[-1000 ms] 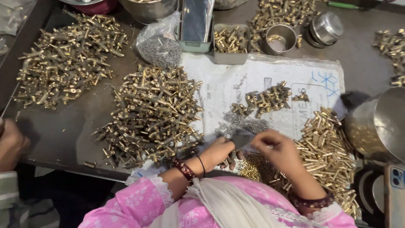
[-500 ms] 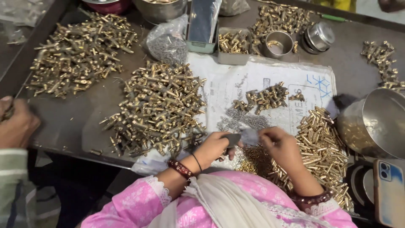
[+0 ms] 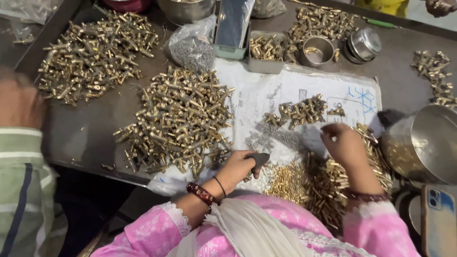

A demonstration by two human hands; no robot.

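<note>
1. Since the frame half a second earlier, the right hand (image 3: 346, 145) has lifted away from the left and now sits over the edge of the brass tube pile, while the left hand (image 3: 240, 166) has stayed near the worktop's front edge with the dark piece.
2. The small dark grey piece (image 3: 259, 158) is pinched between the left hand's thumb and curled fingers, just above the white sheet (image 3: 266, 93) and beside a scatter of thin grey springs (image 3: 278, 139).
3. The right hand's fingers are bent and drawn together at the tips; whether they pinch anything cannot be told.
4. Under and right of that hand lies the pile of short brass tubes (image 3: 333, 183), spilling toward the front edge.
5. Just beyond the hands, on the sheet, sits a small cluster of brass fittings (image 3: 297, 112).
6. Left of the sheet lies a large heap of brass fittings (image 3: 178, 121); another heap (image 3: 93, 52) lies further left.
7. At the back stand a bag of springs (image 3: 193, 47), a small steel cup (image 3: 318, 50) and a lidded tin (image 3: 364, 44).
8. A big steel bowl (image 3: 426, 143) stands at the right; another person's striped sleeve (image 3: 24, 190) shows at the left.
</note>
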